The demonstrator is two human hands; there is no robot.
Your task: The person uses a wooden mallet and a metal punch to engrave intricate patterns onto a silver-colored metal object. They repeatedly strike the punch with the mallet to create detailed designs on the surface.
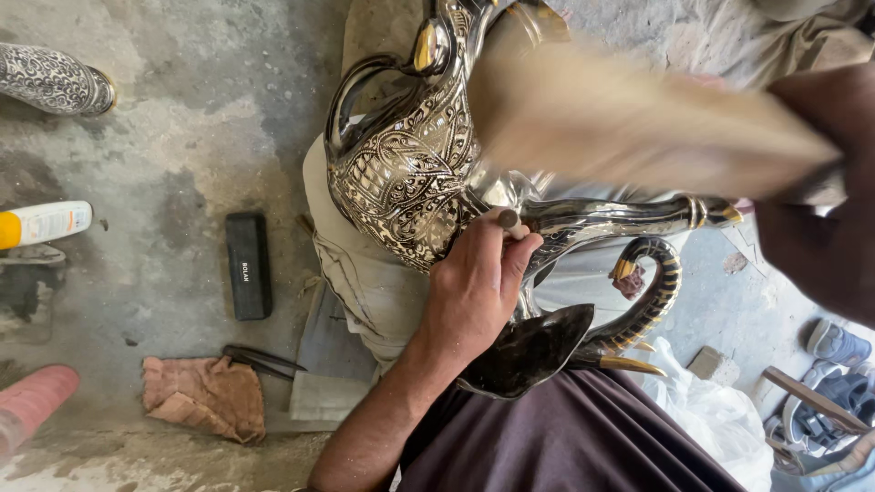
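A shiny black-and-silver metal vessel (406, 173) with fine engraved patterns, a curved handle and gold-tipped curling parts lies across my lap on a beige cloth (360, 278). My left hand (474, 287) grips a small dark punch (508, 219), its tip set against the engraved belly of the vessel. At the right edge my right hand (825, 196) holds a pale wooden mallet (629, 123), blurred with motion above the vessel's upper part. A dark curved neck (652, 296) with gold bands sticks out to the right of my left hand.
On the concrete floor at left lie a black case (248, 264), a pinkish rag (205, 396), a dark hand tool (262, 360), a yellow-and-white bottle (46, 223), another engraved metal piece (55, 80) and a pink roll (32, 401). Sandals (834, 374) and a white plastic bag (715, 410) lie at right.
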